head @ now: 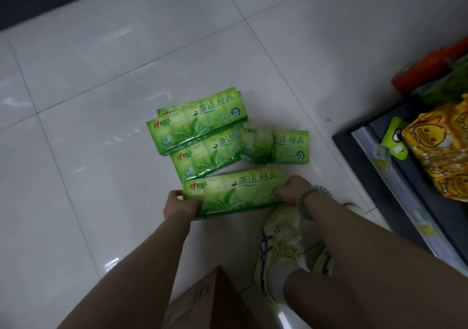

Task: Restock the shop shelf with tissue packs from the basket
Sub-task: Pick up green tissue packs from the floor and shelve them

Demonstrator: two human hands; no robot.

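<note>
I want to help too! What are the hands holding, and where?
One green tissue pack, by its two short ends: left hand on one, right hand on the other.

Both hands hold one long green tissue pack (233,193) by its ends: the left hand (177,204) grips the left end with the thumb on top, and the right hand (293,189), with a bead bracelet (302,199) on its wrist, grips the right end. Whether the pack rests on the white tiled floor (101,75) or is just above it is unclear. Beyond it, more green packs (200,123) lie in a loose overlapping heap on the floor, one of them torn open (255,144). A yellow shoe (281,247) stands below the right hand. A cardboard box (215,301) sits at the bottom edge. At the right, a dark shelf (374,166) carries yellow duck-print packs (440,151).
</note>
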